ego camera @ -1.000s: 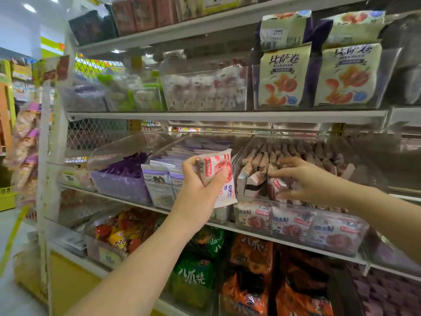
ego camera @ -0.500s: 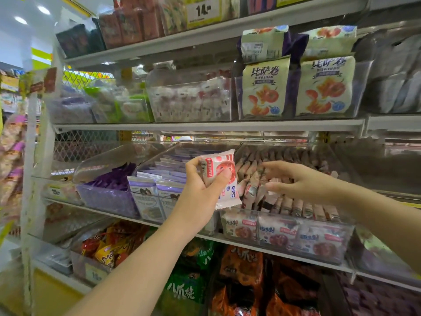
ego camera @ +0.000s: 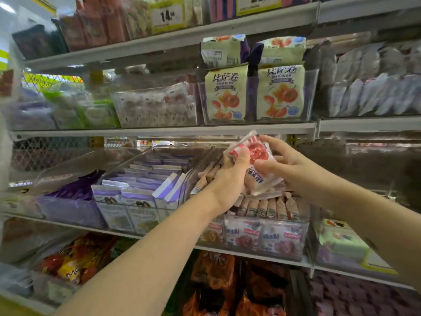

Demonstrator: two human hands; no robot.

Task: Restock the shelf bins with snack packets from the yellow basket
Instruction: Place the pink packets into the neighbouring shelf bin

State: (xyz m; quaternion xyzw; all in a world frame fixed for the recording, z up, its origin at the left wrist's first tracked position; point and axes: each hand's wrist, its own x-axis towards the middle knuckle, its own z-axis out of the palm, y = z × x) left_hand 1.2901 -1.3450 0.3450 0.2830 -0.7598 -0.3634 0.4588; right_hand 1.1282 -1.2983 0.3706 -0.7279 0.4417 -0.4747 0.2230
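Both hands grip 1 packet [ego camera: 257, 156], white with a red picture, tilted above the clear bin [ego camera: 282, 244] on the middle shelf [ego camera: 145, 236]. The left hand [ego camera: 230, 179] curls round the packet's left edge, thumb on its front. The right hand [ego camera: 289, 169] pinches its right side between thumb and fingers. Below, the bin holds rows of like packets standing upright. Just left sits a second bin [ego camera: 182, 188] of purple packets. On the shelf above stand 2 cream bags [ego camera: 225, 94] in a clear box.
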